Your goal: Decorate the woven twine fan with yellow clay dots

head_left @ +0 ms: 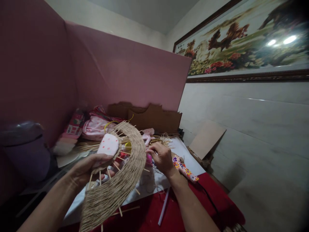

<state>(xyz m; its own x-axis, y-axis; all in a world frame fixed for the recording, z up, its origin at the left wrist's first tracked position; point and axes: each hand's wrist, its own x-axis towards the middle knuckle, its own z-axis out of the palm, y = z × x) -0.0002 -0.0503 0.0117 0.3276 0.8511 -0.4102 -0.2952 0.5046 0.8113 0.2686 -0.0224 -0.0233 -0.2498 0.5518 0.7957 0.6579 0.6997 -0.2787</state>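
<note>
A fan-shaped piece woven from tan twine over thin wooden sticks curves across the middle of the view. At its inner end sits a white padded piece with pink dots. My left hand is closed around this padded part, thumb on top and fingers beneath. My right hand pinches at the outer edge of the weave; what lies between its fingertips is too small to make out. Loose twine hangs below that hand. Several bare stick ends poke out past the woven band.
A glue gun with flowered covering lies on the right, a clear glue stick on the red cloth. Behind are dotted pink fabric, bundled sticks and torn cardboard. A lidded bin stands left.
</note>
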